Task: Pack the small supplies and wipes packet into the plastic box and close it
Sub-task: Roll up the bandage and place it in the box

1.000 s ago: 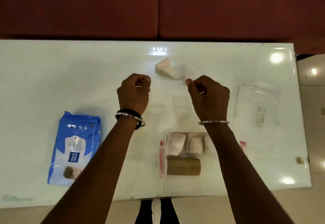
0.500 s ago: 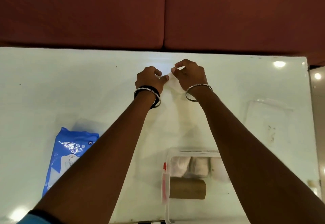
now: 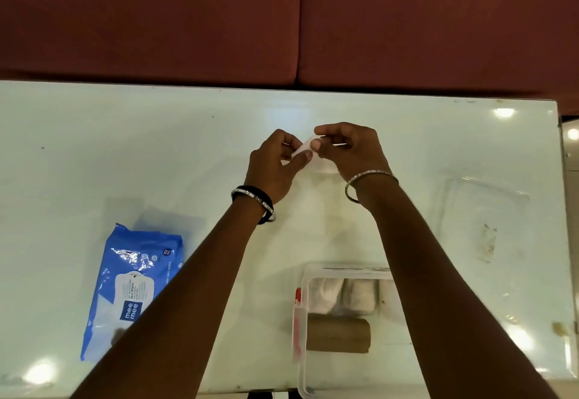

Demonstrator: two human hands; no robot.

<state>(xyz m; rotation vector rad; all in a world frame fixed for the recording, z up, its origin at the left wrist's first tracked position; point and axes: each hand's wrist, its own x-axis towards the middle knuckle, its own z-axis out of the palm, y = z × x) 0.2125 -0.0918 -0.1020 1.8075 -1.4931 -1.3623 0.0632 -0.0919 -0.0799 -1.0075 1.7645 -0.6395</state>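
**Item: white gauze strip** [image 3: 308, 151]. Location: far middle of the counter [image 3: 125, 154], raised just above the surface, well apart from the box. Pinched at one end by the left hand [image 3: 275, 166], grip clenched on it; the right hand [image 3: 351, 151] grasps the other end, fingers curled over the bulk of it.

**Item: plastic box** [image 3: 305, 367]. Near edge of the counter, open. Contents: white bundles along the far side, a brown roll [image 3: 338, 335] in front of them.

**Item: clear lid** [image 3: 488, 210]. Flat on the counter, right of the box, apart from it.

**Item: blue wipes packet** [image 3: 134, 285]. On the counter, left of the box, partly behind the left forearm. Not yet packed.

**Handling note (judgement):** the strip looks soft and loose; roll or fold it tightly between both thumbs, keeping the free end tucked, so that it fits beside the bundles. Leave room on top for the packet.

**Change against half a second ago:** both hands are slightly nearer the person, and more of the white strip shows between the thumbs. Box, lid and packet lie unchanged.
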